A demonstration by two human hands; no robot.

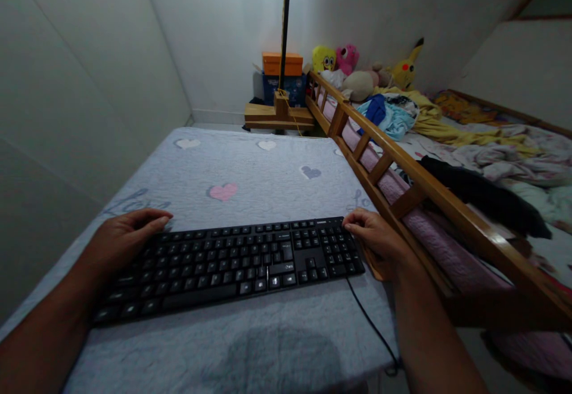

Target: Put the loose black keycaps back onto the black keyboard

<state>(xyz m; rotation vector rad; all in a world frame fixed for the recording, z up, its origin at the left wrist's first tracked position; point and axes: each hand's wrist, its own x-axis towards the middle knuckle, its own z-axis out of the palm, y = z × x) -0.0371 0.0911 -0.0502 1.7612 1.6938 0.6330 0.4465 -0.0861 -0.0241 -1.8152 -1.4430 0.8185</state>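
Note:
A black computer keyboard (232,263) lies across the near half of a cloth-covered table (250,167), slightly slanted, its number pad on the right. My left hand (129,236) is curled over the keyboard's left end, covering its far left corner. Thumb and forefinger come close together there; the other fingers are hidden. At the opposite end, my right hand (373,236) grips the far right corner with bent fingers. Beneath this hand an orange-brown flat thing (378,266) partly shows; I cannot tell what it is. A black cable (370,322) runs from the keyboard's near right side over the table edge.
Along the right stands a wooden bed rail (415,179), with bedding, clothes and plush toys (404,72) beyond. Past the table's far edge are a wooden stand (279,117) with a black pole (285,30) and an orange box (282,64). A pale wall (80,84) rises at left.

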